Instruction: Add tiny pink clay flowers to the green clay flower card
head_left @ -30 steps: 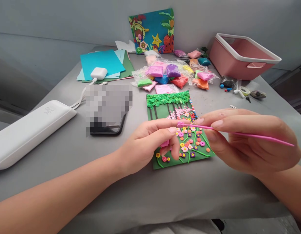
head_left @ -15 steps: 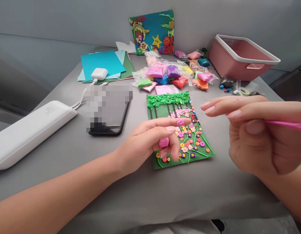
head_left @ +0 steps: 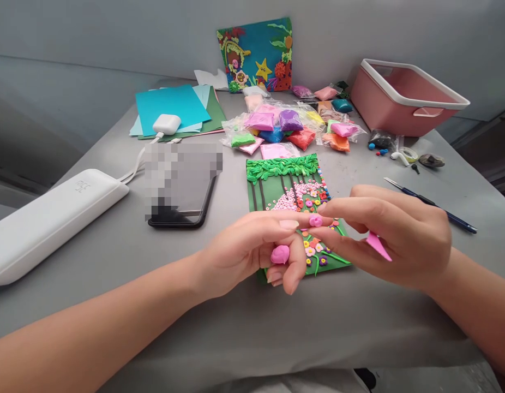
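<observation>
A small pink clay flower [head_left: 315, 220] rests on the outstretched index finger of my left hand [head_left: 248, 237]. That hand's other fingers are curled around a pink clay lump [head_left: 280, 254]. My right hand [head_left: 403, 240] has its index finger and thumb at the flower, one on each side. Tucked in the same hand is a pink modelling tool [head_left: 378, 246] with a flat pointed end; the rest of it is hidden. Beneath both hands lies a green card [head_left: 271, 191] with a clay garden of flowers, stems, trunks and leaves, partly covered by my fingers.
A phone [head_left: 182, 191] and a white power bank [head_left: 60, 218] lie to the left. Behind are coloured paper sheets [head_left: 170, 101], bagged clay [head_left: 291, 120] and a sea-scene picture [head_left: 256, 54]. At right are a pink basket [head_left: 400, 103] and a craft knife [head_left: 432, 204].
My right hand has moved left and down, bringing its index finger and thumb to the flower. The pink tool has swung back into the palm, and the craft knife has come into view.
</observation>
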Action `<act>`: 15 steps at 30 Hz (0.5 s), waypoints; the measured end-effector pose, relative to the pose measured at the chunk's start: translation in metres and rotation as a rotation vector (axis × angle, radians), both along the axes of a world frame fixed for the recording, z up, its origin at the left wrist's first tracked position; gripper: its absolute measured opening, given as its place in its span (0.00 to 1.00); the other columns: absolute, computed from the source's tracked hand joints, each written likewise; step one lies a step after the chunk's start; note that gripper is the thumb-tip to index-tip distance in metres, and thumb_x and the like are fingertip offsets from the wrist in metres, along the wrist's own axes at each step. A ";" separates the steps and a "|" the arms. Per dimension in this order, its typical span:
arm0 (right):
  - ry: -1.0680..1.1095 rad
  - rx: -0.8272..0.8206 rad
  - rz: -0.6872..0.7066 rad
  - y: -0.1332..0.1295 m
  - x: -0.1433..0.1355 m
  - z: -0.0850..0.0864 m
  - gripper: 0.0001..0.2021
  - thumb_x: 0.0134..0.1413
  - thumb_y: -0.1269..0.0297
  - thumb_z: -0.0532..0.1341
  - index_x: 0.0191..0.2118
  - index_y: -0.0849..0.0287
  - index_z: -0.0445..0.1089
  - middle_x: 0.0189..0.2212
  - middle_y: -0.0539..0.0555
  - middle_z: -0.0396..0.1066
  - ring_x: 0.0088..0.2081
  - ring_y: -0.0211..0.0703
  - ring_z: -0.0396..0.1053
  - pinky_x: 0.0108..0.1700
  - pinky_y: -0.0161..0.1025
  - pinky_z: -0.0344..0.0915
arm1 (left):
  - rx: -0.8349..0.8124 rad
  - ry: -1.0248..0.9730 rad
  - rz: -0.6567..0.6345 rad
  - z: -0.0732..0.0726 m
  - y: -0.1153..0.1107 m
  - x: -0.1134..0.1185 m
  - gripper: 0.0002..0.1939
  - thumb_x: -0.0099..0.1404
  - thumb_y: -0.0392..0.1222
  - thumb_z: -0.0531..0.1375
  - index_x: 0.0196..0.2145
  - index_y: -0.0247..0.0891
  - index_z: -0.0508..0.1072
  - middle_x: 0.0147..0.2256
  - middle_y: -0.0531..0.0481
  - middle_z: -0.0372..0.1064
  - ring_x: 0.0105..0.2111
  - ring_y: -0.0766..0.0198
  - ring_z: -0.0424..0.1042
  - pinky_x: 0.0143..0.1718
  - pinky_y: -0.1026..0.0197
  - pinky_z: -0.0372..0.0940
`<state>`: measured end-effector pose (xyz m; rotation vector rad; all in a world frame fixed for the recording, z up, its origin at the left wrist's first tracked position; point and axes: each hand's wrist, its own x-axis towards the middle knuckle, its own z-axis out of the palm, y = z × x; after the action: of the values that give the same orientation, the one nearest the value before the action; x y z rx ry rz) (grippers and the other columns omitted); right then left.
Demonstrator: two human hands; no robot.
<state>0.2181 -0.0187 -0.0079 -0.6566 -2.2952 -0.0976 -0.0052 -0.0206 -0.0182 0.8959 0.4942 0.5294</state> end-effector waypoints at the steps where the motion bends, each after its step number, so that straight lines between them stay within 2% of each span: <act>1: -0.005 0.007 -0.004 0.000 0.000 0.000 0.08 0.60 0.75 0.68 0.42 0.57 0.72 0.25 0.49 0.74 0.22 0.33 0.63 0.27 0.34 0.65 | 0.005 -0.003 0.002 0.000 -0.001 0.000 0.17 0.66 0.43 0.58 0.47 0.33 0.80 0.20 0.53 0.70 0.20 0.67 0.60 0.24 0.62 0.55; 4: -0.010 0.066 0.016 0.002 0.000 0.001 0.07 0.57 0.75 0.69 0.41 0.59 0.75 0.23 0.49 0.73 0.20 0.32 0.63 0.24 0.34 0.63 | 0.021 -0.003 0.007 0.000 -0.002 0.000 0.17 0.68 0.43 0.57 0.47 0.33 0.80 0.20 0.52 0.70 0.20 0.67 0.59 0.24 0.62 0.55; 10: -0.021 0.075 0.046 0.004 -0.001 0.002 0.07 0.58 0.77 0.68 0.40 0.60 0.76 0.19 0.48 0.71 0.18 0.33 0.63 0.21 0.34 0.61 | 0.058 0.030 0.009 0.001 0.000 0.002 0.15 0.67 0.45 0.58 0.35 0.33 0.81 0.19 0.50 0.69 0.20 0.67 0.58 0.24 0.61 0.54; 15: -0.023 0.063 0.057 0.003 0.000 0.003 0.05 0.59 0.75 0.69 0.39 0.60 0.76 0.19 0.48 0.70 0.18 0.32 0.61 0.21 0.34 0.60 | 0.044 0.021 0.017 0.001 -0.001 0.001 0.15 0.68 0.45 0.58 0.41 0.33 0.80 0.20 0.51 0.69 0.20 0.66 0.60 0.24 0.61 0.54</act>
<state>0.2176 -0.0160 -0.0045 -0.5598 -2.3209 -0.1501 -0.0044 -0.0215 -0.0171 0.9403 0.5115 0.5487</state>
